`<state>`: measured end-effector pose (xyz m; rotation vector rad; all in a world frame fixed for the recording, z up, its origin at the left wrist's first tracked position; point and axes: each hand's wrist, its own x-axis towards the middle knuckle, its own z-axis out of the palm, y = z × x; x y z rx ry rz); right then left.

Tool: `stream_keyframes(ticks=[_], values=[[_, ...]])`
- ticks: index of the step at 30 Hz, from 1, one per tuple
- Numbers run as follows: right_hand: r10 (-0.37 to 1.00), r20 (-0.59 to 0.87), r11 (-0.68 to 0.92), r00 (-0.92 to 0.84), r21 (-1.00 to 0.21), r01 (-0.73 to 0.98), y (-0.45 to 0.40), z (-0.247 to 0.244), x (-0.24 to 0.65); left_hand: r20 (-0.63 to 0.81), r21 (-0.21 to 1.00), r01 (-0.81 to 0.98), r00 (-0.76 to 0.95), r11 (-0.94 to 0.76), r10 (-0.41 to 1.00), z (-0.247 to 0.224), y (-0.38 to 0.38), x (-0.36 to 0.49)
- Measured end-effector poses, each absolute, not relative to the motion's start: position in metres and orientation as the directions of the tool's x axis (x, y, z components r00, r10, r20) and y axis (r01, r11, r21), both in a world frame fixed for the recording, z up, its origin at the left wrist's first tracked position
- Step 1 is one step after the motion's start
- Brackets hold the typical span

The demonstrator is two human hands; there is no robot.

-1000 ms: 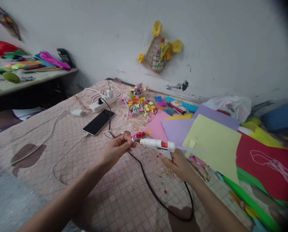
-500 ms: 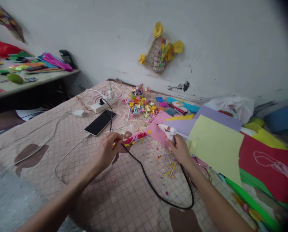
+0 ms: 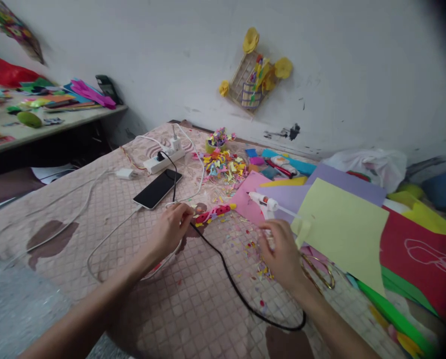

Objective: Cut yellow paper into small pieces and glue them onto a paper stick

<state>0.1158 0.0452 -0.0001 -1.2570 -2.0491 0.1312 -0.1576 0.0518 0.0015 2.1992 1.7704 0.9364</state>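
Observation:
My left hand (image 3: 173,227) is closed in a pinch at the left end of a red and pink decorated strip (image 3: 216,213); the black cable (image 3: 228,271) also passes by its fingertips. What the fingers hold is hidden. My right hand (image 3: 281,247) has its fingers curled but apart, with nothing between them. Just beyond it, the white glue gun (image 3: 263,200) lies on pink paper (image 3: 250,193), a clear glue stick sticking out of its back. Gold-handled scissors (image 3: 322,271) lie right of my right wrist.
A phone (image 3: 158,189) and white power strip (image 3: 165,160) lie at the left. Coloured scraps (image 3: 226,167) and a small filled pot (image 3: 216,143) stand further back. Yellow paper (image 3: 342,227) and red sheets (image 3: 417,254) cover the right side.
My right hand has let go of the glue gun and drawn back toward me, its fingers loosened. My left hand stays at the decorated strip. The view has shifted slightly.

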Motion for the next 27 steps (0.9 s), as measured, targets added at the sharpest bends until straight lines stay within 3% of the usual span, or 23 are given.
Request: stream_keyframes(ticks=[3,7,13,27], values=[[0.745,0.447,0.656,-0.495,-0.352,0.668,0.046,0.010,0.077,0.360,0.518,0.810,0.084,-0.274,0.929,0.000,0.052,-0.158],[0.684,0.368,0.722,-0.630,-0.219,0.656,0.057,0.009,0.037,0.391,0.541,0.791,0.064,-0.286,0.918,0.000,0.051,-0.159],[0.673,0.276,0.732,-0.686,-0.110,0.673,0.061,-0.003,0.029,0.356,0.571,0.775,0.063,-0.271,0.932,0.001,0.048,-0.156],[0.675,0.261,0.731,-0.691,-0.106,0.674,0.055,-0.008,0.031,0.295,0.574,0.784,0.072,-0.237,0.953,-0.007,0.043,-0.146]])
